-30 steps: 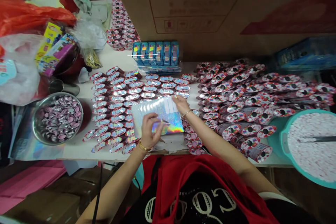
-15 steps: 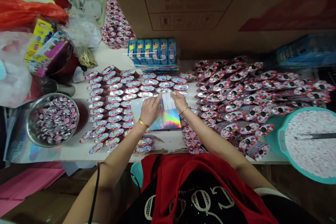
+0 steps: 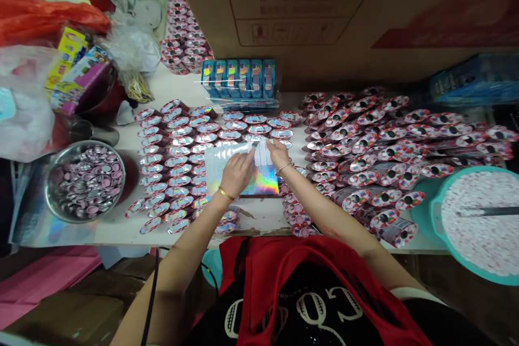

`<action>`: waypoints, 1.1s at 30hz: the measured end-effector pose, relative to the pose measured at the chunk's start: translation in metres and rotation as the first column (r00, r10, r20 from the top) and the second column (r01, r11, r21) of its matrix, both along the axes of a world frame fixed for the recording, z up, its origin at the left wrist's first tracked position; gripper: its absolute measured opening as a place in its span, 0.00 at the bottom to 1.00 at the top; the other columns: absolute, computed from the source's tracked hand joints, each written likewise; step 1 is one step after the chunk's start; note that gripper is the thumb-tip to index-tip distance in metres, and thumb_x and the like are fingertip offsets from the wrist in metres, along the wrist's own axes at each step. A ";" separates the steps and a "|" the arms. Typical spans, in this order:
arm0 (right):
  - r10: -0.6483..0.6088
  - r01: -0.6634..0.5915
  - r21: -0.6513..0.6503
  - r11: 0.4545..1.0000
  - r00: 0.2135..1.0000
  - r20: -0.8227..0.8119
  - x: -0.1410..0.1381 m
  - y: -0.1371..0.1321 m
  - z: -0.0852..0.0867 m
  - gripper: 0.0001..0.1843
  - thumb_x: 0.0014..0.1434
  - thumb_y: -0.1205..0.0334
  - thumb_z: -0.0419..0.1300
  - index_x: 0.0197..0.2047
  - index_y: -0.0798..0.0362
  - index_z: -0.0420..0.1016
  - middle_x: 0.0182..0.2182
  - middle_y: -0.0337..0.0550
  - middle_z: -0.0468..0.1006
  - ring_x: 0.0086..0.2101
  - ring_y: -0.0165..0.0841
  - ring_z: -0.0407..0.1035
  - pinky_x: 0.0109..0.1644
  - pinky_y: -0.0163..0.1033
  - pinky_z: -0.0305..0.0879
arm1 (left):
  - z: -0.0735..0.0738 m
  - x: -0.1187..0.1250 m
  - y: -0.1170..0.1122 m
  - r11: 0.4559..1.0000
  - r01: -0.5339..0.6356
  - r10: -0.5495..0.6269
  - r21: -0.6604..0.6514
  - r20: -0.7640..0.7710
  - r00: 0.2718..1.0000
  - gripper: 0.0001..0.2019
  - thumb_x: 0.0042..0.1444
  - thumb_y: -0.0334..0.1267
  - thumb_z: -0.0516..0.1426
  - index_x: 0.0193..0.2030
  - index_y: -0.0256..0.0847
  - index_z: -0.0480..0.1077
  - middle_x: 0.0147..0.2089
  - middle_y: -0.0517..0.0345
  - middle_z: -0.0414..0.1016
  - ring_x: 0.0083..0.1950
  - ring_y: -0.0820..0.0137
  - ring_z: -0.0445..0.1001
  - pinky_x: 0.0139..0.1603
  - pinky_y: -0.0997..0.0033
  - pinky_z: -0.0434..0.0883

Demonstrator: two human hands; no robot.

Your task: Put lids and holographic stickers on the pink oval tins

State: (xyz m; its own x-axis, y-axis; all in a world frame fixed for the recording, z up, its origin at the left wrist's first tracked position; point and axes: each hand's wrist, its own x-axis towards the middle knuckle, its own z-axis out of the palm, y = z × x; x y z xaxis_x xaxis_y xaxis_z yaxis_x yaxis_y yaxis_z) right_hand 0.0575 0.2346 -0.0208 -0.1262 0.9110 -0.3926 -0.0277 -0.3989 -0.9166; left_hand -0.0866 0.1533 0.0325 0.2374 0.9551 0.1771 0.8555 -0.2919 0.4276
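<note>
The left hand presses on a holographic sheet at the middle of the desk, its grip narrow against the surface. The right hand pinches the sheet's upper right edge with a narrow grip. Rows of round foil packets lie beside the sheet on both sides.

A rectangular holographic sheet lies flat on the worktop, its near right corner shimmering rainbow, its left part paler and silvery, with white strips along the far edge. Rows of round foil-topped packs flank it.
</note>
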 end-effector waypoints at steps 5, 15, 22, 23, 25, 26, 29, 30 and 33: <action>-0.136 0.049 0.278 0.959 0.943 0.303 0.011 0.002 0.014 0.25 0.59 0.40 0.51 0.45 0.54 0.69 0.42 0.50 0.75 0.47 0.39 0.67 0.50 0.44 0.65 | 0.032 0.013 -0.042 0.971 -0.232 0.200 0.060 0.328 0.923 0.30 0.60 0.37 0.54 0.68 0.43 0.51 0.37 0.56 0.71 0.39 0.69 0.71 0.46 0.63 0.71; 0.071 -0.074 -0.203 0.976 0.997 -0.024 0.118 -0.125 0.065 0.35 0.54 0.29 0.49 0.38 0.53 0.76 0.31 0.44 0.77 0.31 0.34 0.71 0.32 0.38 0.66 | 0.054 0.102 -0.093 0.898 -0.329 0.428 -0.291 0.749 0.506 0.34 0.57 0.44 0.59 0.68 0.49 0.50 0.35 0.59 0.67 0.37 0.72 0.69 0.40 0.70 0.72; 0.022 -0.027 -0.111 0.993 0.999 -0.043 0.148 -0.170 0.062 0.16 0.50 0.48 0.65 0.28 0.52 0.71 0.22 0.34 0.68 0.23 0.27 0.60 0.30 0.35 0.60 | 0.017 0.143 -0.124 0.865 -0.314 0.498 -0.390 0.741 0.450 0.33 0.55 0.43 0.60 0.66 0.47 0.53 0.33 0.61 0.66 0.34 0.75 0.69 0.37 0.74 0.69; 0.055 -0.054 -0.031 0.998 0.998 0.030 0.151 -0.167 0.060 0.15 0.53 0.49 0.63 0.28 0.52 0.71 0.23 0.35 0.68 0.24 0.27 0.60 0.31 0.35 0.60 | 0.012 0.145 -0.124 0.861 -0.330 0.503 -0.386 0.736 0.452 0.33 0.55 0.42 0.60 0.66 0.46 0.53 0.33 0.62 0.66 0.33 0.75 0.68 0.37 0.74 0.69; 0.100 -0.135 0.145 0.980 0.969 0.224 0.156 -0.159 0.054 0.12 0.56 0.53 0.60 0.28 0.53 0.70 0.25 0.38 0.69 0.28 0.30 0.62 0.35 0.37 0.61 | 0.000 0.148 -0.122 0.863 -0.359 0.498 -0.354 0.714 0.492 0.33 0.55 0.42 0.59 0.66 0.44 0.52 0.32 0.62 0.67 0.33 0.74 0.68 0.38 0.73 0.68; 0.105 -0.183 0.221 0.958 0.940 0.325 0.159 -0.154 0.050 0.11 0.57 0.55 0.58 0.28 0.53 0.70 0.27 0.39 0.69 0.30 0.31 0.63 0.37 0.38 0.61 | -0.005 0.150 -0.121 0.869 -0.367 0.489 -0.332 0.693 0.530 0.34 0.55 0.42 0.59 0.66 0.43 0.52 0.31 0.63 0.67 0.33 0.74 0.69 0.39 0.72 0.67; 0.092 -0.331 0.342 0.880 0.823 0.560 0.163 -0.143 0.035 0.10 0.60 0.59 0.55 0.29 0.53 0.69 0.30 0.43 0.70 0.35 0.35 0.64 0.42 0.40 0.61 | -0.019 0.153 -0.114 0.877 -0.389 0.480 -0.283 0.571 0.666 0.34 0.55 0.39 0.58 0.67 0.41 0.51 0.31 0.63 0.69 0.34 0.71 0.70 0.44 0.67 0.66; 0.089 -0.375 0.352 0.857 0.782 0.617 0.164 -0.141 0.031 0.10 0.61 0.60 0.53 0.30 0.53 0.69 0.31 0.45 0.70 0.36 0.36 0.64 0.43 0.41 0.61 | -0.023 0.155 -0.112 0.874 -0.403 0.486 -0.272 0.515 0.706 0.34 0.55 0.38 0.57 0.67 0.40 0.51 0.32 0.63 0.70 0.35 0.70 0.71 0.46 0.65 0.64; 0.078 -0.479 0.342 0.809 0.664 0.744 0.165 -0.138 0.020 0.11 0.64 0.61 0.50 0.34 0.53 0.70 0.35 0.49 0.71 0.39 0.39 0.64 0.46 0.42 0.61 | -0.033 0.158 -0.104 0.866 -0.433 0.498 -0.251 0.355 0.791 0.33 0.55 0.36 0.56 0.67 0.39 0.51 0.35 0.60 0.73 0.39 0.67 0.72 0.49 0.61 0.60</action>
State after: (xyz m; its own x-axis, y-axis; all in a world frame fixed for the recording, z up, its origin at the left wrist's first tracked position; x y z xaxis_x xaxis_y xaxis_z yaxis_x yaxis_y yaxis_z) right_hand 0.2221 0.0971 -0.0011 -0.2941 0.9557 -0.0079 0.6995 0.2096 -0.6832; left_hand 0.0716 0.0488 0.0000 -0.3022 0.9532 0.0044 0.6182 0.1925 0.7621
